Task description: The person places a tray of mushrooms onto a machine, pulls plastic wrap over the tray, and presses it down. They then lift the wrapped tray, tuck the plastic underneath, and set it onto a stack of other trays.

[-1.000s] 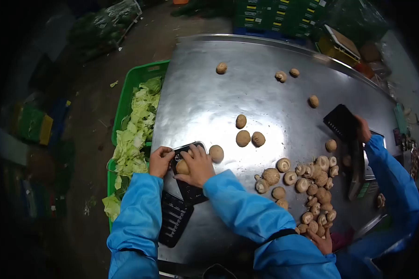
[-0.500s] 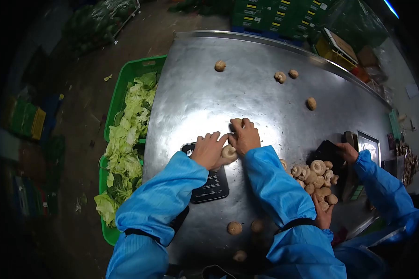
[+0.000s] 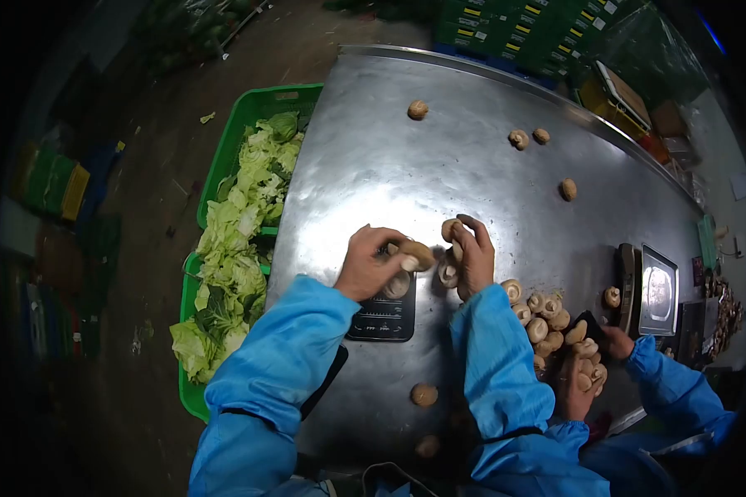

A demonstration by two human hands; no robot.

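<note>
Your left hand reaches up from the lower left, wrist bent toward the middle of the table, thumb and fingers pointing right. They are partly closed around a brown-capped mushroom, its cap to the right and its pale stem near your thumb. Your right hand stands close by, fingers curled over toward the left. It is also partly closed, with one mushroom at its fingertips and another blurred, pale one lower down, near the thumb; whether it grips that one too, you cannot tell.

Just below your left hand lies a black tray, flat on the metal table. A pale mushroom shows between that hand and the tray; whether it touches the tray is unclear. A second dark tray is mostly hidden by your left sleeve.

To the right of your right sleeve is a mushroom pile. Beside it, a co-worker's two hands are at work, one against mushrooms, one at a dark object. Beyond stands a scale. Four mushrooms lie scattered toward the far edge. Along the table's left side, green crates hold leafy trimmings.
</note>
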